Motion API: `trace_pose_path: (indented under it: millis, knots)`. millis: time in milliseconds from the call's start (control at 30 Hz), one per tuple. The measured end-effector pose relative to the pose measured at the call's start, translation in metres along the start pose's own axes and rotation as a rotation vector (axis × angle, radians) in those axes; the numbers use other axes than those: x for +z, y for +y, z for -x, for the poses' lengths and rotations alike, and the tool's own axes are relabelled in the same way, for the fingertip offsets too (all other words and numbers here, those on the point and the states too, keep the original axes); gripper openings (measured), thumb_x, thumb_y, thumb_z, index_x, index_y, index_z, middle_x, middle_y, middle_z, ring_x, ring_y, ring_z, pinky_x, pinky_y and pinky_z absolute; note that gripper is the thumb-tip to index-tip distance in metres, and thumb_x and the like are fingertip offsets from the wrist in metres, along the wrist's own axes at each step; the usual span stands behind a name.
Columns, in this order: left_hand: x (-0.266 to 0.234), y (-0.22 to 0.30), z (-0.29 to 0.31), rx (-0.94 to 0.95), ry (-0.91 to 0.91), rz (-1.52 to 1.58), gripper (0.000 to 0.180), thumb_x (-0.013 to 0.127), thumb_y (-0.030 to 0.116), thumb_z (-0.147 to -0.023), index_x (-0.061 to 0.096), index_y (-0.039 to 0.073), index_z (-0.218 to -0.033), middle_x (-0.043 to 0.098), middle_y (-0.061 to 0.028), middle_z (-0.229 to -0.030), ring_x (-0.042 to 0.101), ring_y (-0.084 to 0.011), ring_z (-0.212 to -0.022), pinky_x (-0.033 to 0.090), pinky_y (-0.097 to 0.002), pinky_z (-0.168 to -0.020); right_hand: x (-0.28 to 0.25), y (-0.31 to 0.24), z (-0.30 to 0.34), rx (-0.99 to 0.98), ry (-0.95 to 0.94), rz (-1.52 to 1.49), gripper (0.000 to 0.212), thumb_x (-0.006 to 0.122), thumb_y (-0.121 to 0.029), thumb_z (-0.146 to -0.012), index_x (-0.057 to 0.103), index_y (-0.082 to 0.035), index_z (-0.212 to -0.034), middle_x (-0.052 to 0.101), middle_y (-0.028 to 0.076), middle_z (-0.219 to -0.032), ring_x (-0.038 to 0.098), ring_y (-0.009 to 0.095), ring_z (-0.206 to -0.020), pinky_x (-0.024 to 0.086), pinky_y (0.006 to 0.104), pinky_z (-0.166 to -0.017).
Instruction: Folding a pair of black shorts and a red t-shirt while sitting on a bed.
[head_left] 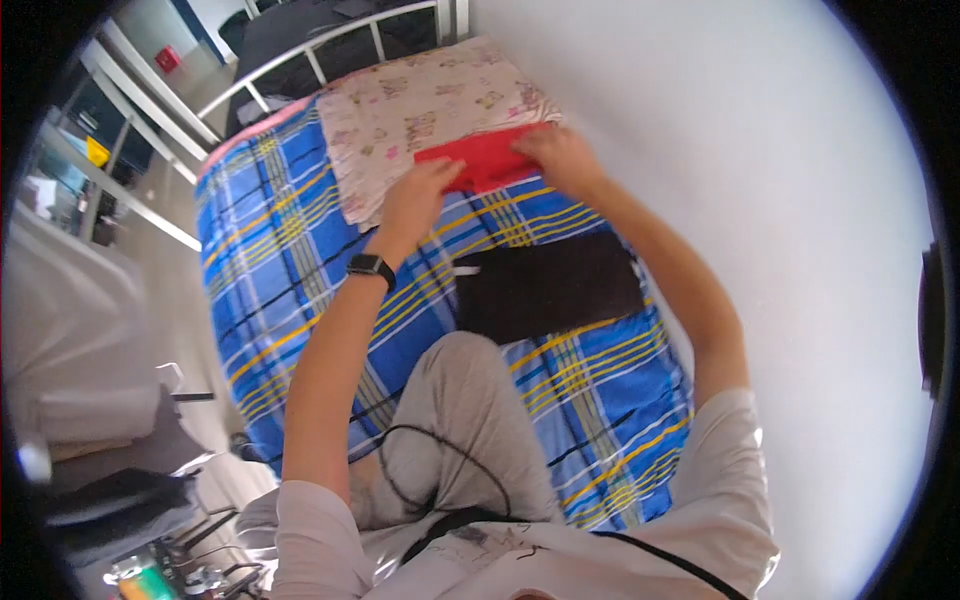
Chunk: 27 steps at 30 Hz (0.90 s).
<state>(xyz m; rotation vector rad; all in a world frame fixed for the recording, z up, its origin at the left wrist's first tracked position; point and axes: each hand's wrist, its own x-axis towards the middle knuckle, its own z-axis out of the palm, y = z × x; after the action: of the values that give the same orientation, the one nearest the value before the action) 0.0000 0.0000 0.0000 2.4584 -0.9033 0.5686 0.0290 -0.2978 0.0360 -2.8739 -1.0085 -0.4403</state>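
A red folded cloth point(487, 160) lies across the near edge of the pillow and onto the plaid bed sheet. At its left end, the fingers of my left hand point(422, 192) are closed on the near corner; a black watch point(372, 268) sits on that wrist. My right hand point(563, 158) grips the cloth's right end with bent fingers, close to the wall. Nearer to me, a black folded cloth point(548, 288) lies flat on the sheet, with a small white strip at its left edge. Neither hand touches it.
A blue plaid sheet point(270, 290) covers the bed under me. The pale flowered pillow point(400, 110) lies at the far end, before a white metal bed rail point(320, 55). A white wall point(800, 220) runs along the right. Left of the bed stands a cluttered chair point(120, 470).
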Motion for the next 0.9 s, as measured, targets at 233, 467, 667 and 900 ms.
trace_pose_path:
  millis: [233, 467, 667, 900]
  knots:
    - [0.078, 0.015, -0.009, 0.135, -0.122, -0.097, 0.043, 0.063, 0.036, -0.091, 0.064, 0.009, -0.124, 0.065, -0.0159, -0.119, 0.060, -0.0341, -0.112, 0.048, -0.0471, -0.096, -0.024, 0.006, 0.021, 0.039, -0.037, 0.200, 0.046, 0.066, -0.038, -0.090, 0.064, -0.008, -0.125, 0.066, 0.012, -0.124, 0.059, 0.034, -0.119, 0.040, 0.0486, -0.109]
    - [0.093, 0.036, -0.087, -0.036, 0.459, -0.117, 0.050, 0.064, 0.036, -0.091, 0.058, 0.017, -0.137, 0.048, -0.0129, -0.147, 0.042, -0.0305, -0.139, 0.029, -0.0562, -0.114, 0.023, 0.012, -0.004, 0.163, 0.615, -0.144, 0.058, 0.062, -0.032, -0.094, 0.048, -0.009, -0.145, 0.050, 0.019, -0.145, 0.042, 0.043, -0.137, 0.031, 0.0511, -0.113]
    - [0.191, -0.002, -0.007, -0.208, -0.126, -0.079, 0.065, 0.053, 0.051, -0.095, 0.037, 0.027, -0.154, 0.036, -0.0164, -0.155, 0.031, -0.0379, -0.144, 0.016, -0.0565, -0.120, 0.177, 0.028, 0.047, 0.389, 0.112, -0.071, 0.066, 0.057, -0.045, -0.094, 0.041, -0.014, -0.151, 0.035, 0.019, -0.156, 0.030, 0.042, -0.144, 0.025, 0.0546, -0.117]
    - [0.196, -0.001, -0.010, -0.178, -0.089, -0.051, 0.064, 0.057, 0.051, -0.091, 0.045, 0.027, -0.149, 0.042, -0.0185, -0.151, 0.035, -0.0387, -0.141, 0.019, -0.0571, -0.118, 0.177, 0.023, 0.062, 0.417, 0.104, -0.050, 0.067, 0.056, -0.047, -0.094, 0.041, -0.014, -0.151, 0.035, 0.019, -0.156, 0.031, 0.043, -0.143, 0.023, 0.0545, -0.118]
